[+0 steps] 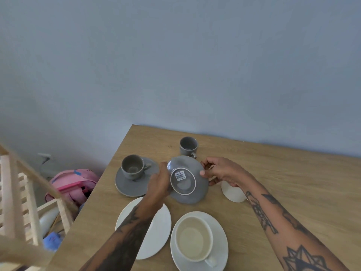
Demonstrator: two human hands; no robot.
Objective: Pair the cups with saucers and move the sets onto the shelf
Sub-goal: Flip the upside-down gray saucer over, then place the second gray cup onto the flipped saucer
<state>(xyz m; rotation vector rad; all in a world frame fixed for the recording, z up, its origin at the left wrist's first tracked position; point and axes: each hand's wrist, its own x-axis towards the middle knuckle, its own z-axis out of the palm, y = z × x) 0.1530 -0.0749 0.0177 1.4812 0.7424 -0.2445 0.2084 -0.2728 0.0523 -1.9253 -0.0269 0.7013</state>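
Note:
Both my hands hold a grey saucer (187,179) tilted up over the table, its underside with a barcode sticker facing me. My left hand (159,184) grips its left rim and my right hand (218,171) its right rim. A grey cup (131,167) stands on another grey saucer (127,184) to the left. A second grey cup (188,146) stands alone behind. A white cup (194,238) sits on a white saucer (220,237) at the front. A bare white saucer (156,231) lies under my left forearm. A white cup (233,193) lies upside down under my right wrist.
The wooden table (293,182) meets a blue-grey wall at the back. A slatted wooden shelf (23,202) stands at the left, lower than the table's left edge. A pink bag (74,184) and a blue item (51,239) lie on the floor between them.

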